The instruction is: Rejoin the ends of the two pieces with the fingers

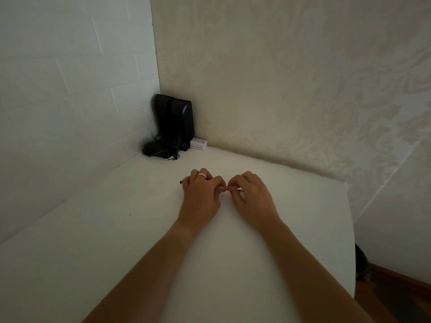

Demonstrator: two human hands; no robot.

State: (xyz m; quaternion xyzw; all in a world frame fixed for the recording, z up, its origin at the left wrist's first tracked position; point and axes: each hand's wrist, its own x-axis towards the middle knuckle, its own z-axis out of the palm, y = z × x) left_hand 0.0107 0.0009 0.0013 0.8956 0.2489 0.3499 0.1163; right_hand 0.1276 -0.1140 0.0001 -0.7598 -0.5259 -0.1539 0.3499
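Two bare forearms reach up from the bottom edge across a white table (93, 229) and meet near its middle. Left to right: a small dark tip (181, 182) pokes out just beyond the left hand (200, 194), on its far left side, and seems to be the end of a thin dark rod-like thing that runs under both hands; most of it is hidden, so what it is cannot be told. That hand, with a silver ring (202, 175) on one finger, has its fingers curled down over the rod, and its thumb and fingertips pinch toward the middle. Touching it fingertip to fingertip, the right hand (250, 194) is curled the same way and pinches a small piece at the meeting point; a short thin dark end (240, 190) shows just beneath its fingers. Both hands rest low on the tabletop, close together, knuckles up. Far back in the corner where the two walls meet, well apart from the hands, a black device (176, 120) stands upright, with a dark bundle of cables (161, 151) at its foot on the left and a small white box (199, 144) with red print just beside it on the right, against the patterned wall.
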